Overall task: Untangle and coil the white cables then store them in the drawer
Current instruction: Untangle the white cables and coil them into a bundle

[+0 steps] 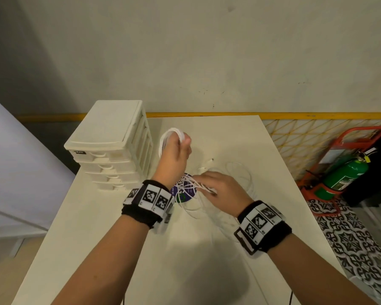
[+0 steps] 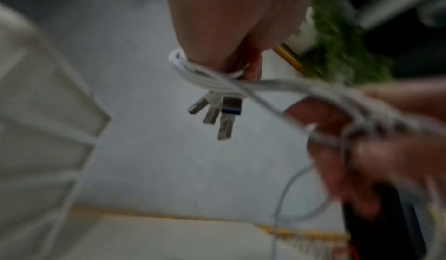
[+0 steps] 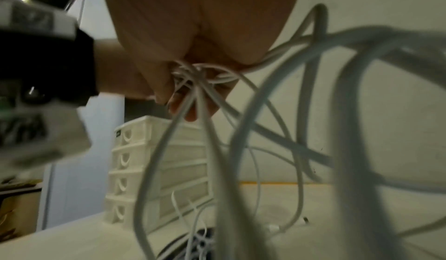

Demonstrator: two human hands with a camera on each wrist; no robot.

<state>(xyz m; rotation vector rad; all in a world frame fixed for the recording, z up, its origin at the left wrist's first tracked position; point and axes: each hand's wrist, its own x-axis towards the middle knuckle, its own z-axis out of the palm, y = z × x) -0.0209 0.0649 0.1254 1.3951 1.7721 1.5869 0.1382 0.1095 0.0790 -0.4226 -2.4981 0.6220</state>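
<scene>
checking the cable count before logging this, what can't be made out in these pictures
- How many white cables: strands overlap and blur in all views.
- Left hand fingers: head view shows only its back.
- Drawer unit contents: fronts shut.
- Round sticker text: too small, cables cross it.

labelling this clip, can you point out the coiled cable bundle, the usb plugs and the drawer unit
coiled cable bundle point(image 1: 171, 133): head view, top arc of the loops the left hand grips
usb plugs point(image 2: 218, 111): left wrist view, metal shell of the middle plug hanging under the coil
drawer unit point(image 1: 110, 124): head view, flat top
</scene>
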